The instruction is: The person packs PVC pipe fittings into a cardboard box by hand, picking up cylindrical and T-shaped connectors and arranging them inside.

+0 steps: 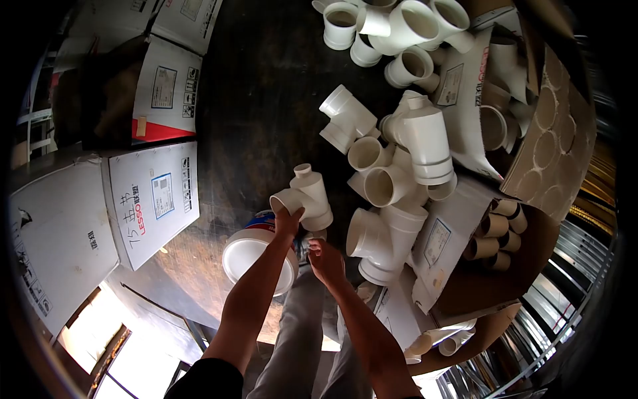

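Note:
In the head view my left hand is closed on the lower edge of a white plastic pipe tee, which has a wide side opening and a narrower neck on top. My right hand is just below the tee, its fingers bent together beside a small greyish thing. What those fingers hold I cannot make out. Under my left forearm is a white lidded bucket with a blue and red label, partly hidden by the arm.
Several white pipe fittings lie to the right, with another pile at the far end. Open cardboard boxes of fittings line the right side. A box of brown-rimmed short pipes stands nearer. Closed cartons are stacked at left.

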`<move>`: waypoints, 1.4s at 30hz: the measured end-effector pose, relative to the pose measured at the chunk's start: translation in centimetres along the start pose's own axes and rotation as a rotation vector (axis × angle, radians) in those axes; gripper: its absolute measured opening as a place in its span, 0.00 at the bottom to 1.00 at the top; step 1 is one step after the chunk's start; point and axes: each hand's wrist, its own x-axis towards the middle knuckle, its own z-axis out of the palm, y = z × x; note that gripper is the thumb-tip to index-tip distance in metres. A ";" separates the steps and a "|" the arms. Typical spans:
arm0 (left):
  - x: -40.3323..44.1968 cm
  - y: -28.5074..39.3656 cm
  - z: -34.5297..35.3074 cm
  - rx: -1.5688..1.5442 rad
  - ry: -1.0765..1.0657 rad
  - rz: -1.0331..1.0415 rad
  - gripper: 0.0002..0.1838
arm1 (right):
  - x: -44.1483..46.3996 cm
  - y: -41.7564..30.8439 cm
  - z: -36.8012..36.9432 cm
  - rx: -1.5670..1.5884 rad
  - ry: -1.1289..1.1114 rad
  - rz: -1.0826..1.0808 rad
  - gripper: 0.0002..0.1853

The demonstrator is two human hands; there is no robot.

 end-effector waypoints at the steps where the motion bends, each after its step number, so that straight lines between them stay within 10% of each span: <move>1: -1.1 2.6 -0.9 0.010 -0.006 0.014 0.18 | -0.8 -0.3 -0.2 0.026 0.054 -0.008 0.14; 11: -11.7 18.8 -1.6 -0.674 -0.074 -0.107 0.23 | -9.9 -4.8 -12.6 0.605 0.619 0.039 0.14; 16: -17.7 22.5 3.7 -0.762 -0.277 -0.104 0.26 | -14.9 -2.5 -19.0 1.088 0.402 -0.057 0.29; 23: -26.8 23.4 12.5 -0.811 -0.463 -0.204 0.25 | -23.5 4.9 -26.0 1.448 0.763 -0.117 0.29; 31: -32.1 23.1 22.3 -0.649 -0.720 -0.288 0.25 | -32.6 14.7 -31.5 1.319 0.741 -0.265 0.36; 38: -33.5 24.1 28.7 -0.488 -0.935 -0.524 0.27 | -33.8 19.8 -34.9 0.477 0.640 0.414 0.29; 42: -32.1 21.7 30.6 -0.387 -0.969 -0.612 0.24 | -33.3 20.8 -35.3 0.567 0.674 0.240 0.21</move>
